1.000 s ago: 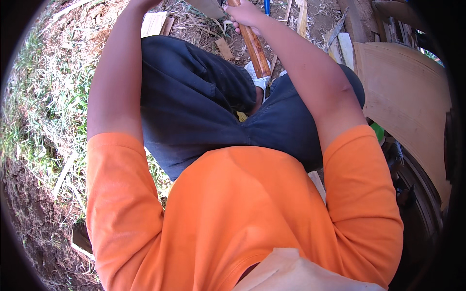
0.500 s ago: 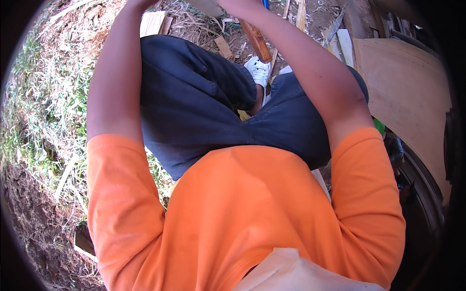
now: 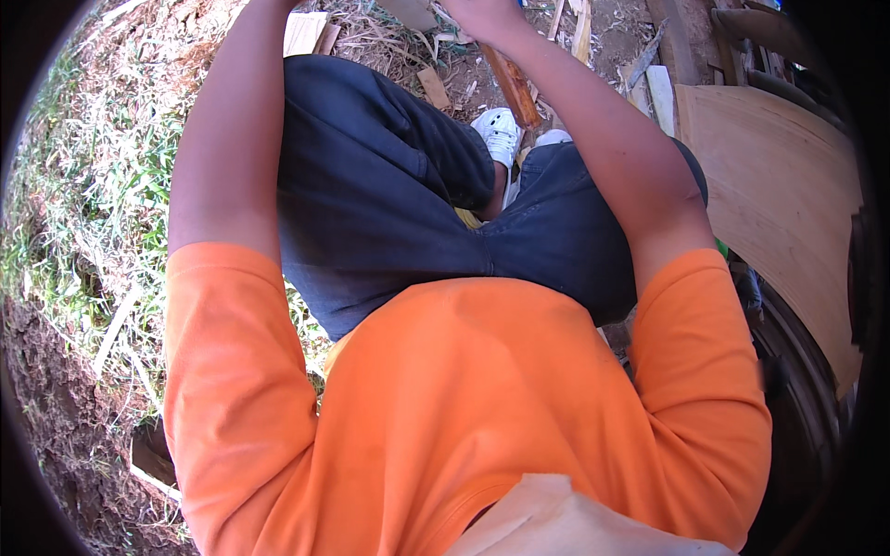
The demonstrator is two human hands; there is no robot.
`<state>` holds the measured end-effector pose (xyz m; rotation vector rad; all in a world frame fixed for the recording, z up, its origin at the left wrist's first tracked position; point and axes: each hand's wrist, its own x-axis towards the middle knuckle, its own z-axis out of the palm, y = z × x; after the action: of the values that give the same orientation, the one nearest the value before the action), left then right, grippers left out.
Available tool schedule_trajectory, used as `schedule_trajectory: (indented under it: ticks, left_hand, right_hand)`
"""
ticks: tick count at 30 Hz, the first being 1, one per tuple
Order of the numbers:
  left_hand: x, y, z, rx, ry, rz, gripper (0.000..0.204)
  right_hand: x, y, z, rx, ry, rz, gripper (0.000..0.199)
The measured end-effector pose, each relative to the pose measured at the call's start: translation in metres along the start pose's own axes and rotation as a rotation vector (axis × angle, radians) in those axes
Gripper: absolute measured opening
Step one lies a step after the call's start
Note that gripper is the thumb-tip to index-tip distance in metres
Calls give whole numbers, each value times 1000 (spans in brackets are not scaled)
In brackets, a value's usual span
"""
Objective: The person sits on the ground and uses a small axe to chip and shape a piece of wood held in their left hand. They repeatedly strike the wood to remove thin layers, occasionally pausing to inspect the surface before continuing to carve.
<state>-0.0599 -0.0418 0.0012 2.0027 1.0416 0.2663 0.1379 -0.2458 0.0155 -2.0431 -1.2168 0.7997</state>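
Observation:
My left forearm (image 3: pixel 232 120) reaches up past the top edge, and the left hand lies beyond the picture. My right hand (image 3: pixel 484 17) shows in part at the top edge. Its fingers are cut off or hidden, so its grip cannot be made out. Just left of it is a flat grey piece (image 3: pixel 408 11), cut by the edge. A reddish-brown, smooth length of wood (image 3: pixel 512 85) slants down from under my right wrist toward my white shoe (image 3: pixel 501 134). Whether it touches the hand is hidden.
Pale wood offcuts (image 3: pixel 304 33) and a small block (image 3: pixel 433 88) lie on the littered ground beyond my dark-trousered legs (image 3: pixel 371 176). A large curved plywood sheet (image 3: pixel 779 195) stands at the right. Grass (image 3: pixel 102 204) covers the left side.
My right hand shows slightly lower and further right. The left forearm has shifted a little right. The brown wood and the surroundings also shift slightly in the picture.

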Motion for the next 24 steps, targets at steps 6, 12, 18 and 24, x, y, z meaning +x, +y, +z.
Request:
schedule_trajectory:
  ticks: [6, 12, 18, 24]
  left_hand:
    - [-3, 8, 5, 190, 53, 114, 22]
    - [-2, -1, 2, 16, -17, -18, 24]
    - [10, -32, 6, -253, -25, -60, 26]
    - [6, -15, 4, -234, -11, -75, 22]
  right_hand:
    - [-13, 38, 7, -61, -140, 157, 36]
    - [-8, 89, -8, -142, -211, 340, 34]
    - [2, 15, -6, 4, 60, 158, 33]
    - [-1, 40, 26, -174, -20, 69, 40]
